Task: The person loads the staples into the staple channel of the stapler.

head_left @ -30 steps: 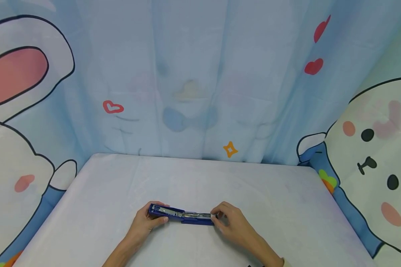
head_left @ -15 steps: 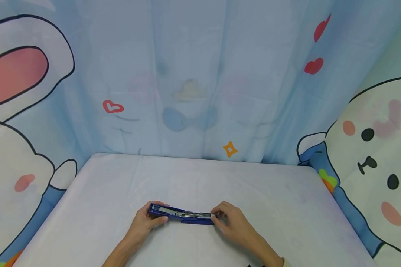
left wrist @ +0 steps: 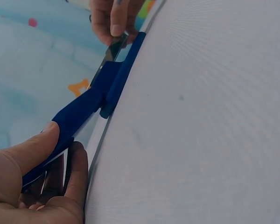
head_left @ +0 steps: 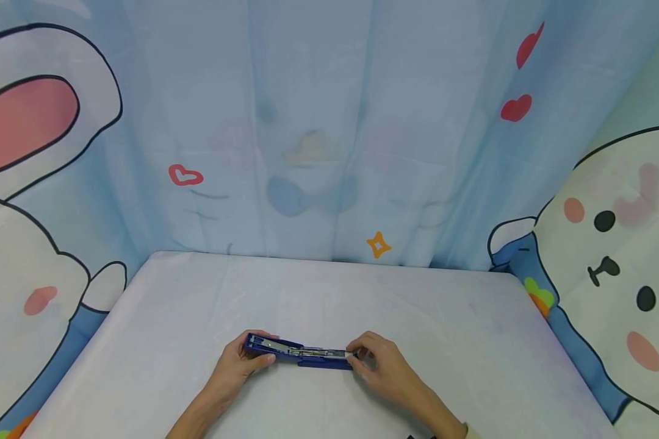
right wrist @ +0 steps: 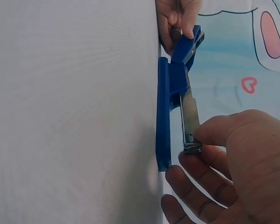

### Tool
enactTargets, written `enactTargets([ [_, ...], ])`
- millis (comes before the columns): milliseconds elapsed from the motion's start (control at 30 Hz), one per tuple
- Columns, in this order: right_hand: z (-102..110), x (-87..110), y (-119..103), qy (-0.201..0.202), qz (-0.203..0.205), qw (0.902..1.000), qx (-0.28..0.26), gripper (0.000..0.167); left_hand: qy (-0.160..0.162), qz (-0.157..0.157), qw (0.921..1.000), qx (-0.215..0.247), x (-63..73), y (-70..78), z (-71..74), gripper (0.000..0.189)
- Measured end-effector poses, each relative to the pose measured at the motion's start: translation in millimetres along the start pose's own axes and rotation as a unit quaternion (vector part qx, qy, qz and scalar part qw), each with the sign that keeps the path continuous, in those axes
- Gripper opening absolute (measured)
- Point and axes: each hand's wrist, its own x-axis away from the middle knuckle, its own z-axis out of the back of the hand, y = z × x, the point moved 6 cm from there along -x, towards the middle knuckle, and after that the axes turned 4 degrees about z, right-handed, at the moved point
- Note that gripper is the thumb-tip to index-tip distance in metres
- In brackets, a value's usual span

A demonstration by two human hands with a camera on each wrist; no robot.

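Metal magazine [right wrist: 190, 114]: I am pinching its end with my right hand [head_left: 379, 360].
Blue cover [left wrist: 74, 114]: my left hand [head_left: 236, 361] is gripping it, swung back.
Stapler [head_left: 325, 364]: lying open between them, over white tabletop [head_left: 445, 341].
Hands: showing no shift this past second; probably steadying.

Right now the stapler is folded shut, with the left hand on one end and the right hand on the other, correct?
No, the stapler is open: the right wrist view shows its top swung back from the metal rail. The left hand and right hand are indeed at opposite ends.
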Motion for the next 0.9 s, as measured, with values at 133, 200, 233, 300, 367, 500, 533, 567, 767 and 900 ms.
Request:
enactTargets([
  [133,0.0,0.4,-0.1,0.001,0.004,1.0,-0.004,0.016,0.0,-0.001,1.0,0.002,0.4,0.9,-0.4,0.055],
  [200,0.1,0.5,-0.4,0.001,0.004,1.0,-0.005,0.016,0.002,0.0,1.0,0.004,0.8,1.6,-0.5,0.055],
  [233,0.2,0.5,-0.5,0.0,0.004,1.0,-0.006,0.016,0.002,0.001,1.0,0.003,1.0,1.9,-0.6,0.055],
  [300,0.4,0.5,-0.5,-0.002,-0.001,1.0,-0.006,0.016,0.001,0.002,1.0,0.002,1.3,2.8,-0.8,0.056],
  [367,0.6,0.4,0.0,-0.004,-0.005,0.9999,-0.009,0.016,0.0,0.003,1.0,0.0,1.3,3.7,-1.1,0.056],
  [500,0.5,0.4,2.1,-0.008,-0.015,0.9997,-0.019,0.016,-0.005,0.0,1.0,-0.005,0.9,5.9,-1.8,0.055],
  [533,0.5,0.4,2.6,-0.009,-0.017,0.9996,-0.021,0.017,-0.006,-0.001,1.0,-0.006,0.9,6.3,-1.9,0.055],
  [567,0.4,0.5,3.0,-0.01,-0.018,0.9995,-0.022,0.017,-0.006,-0.001,0.9999,-0.008,0.8,6.8,-2.1,0.055],
  [767,-0.3,1.4,5.3,-0.016,-0.03,0.999,-0.03,0.017,-0.008,0.002,0.9999,-0.01,0.6,8.0,-3.0,0.056],
  [900,-0.3,2.1,5.9,-0.02,-0.035,0.9984,-0.039,0.017,-0.013,0.001,0.9999,-0.009,1.1,9.0,-3.9,0.057],
])
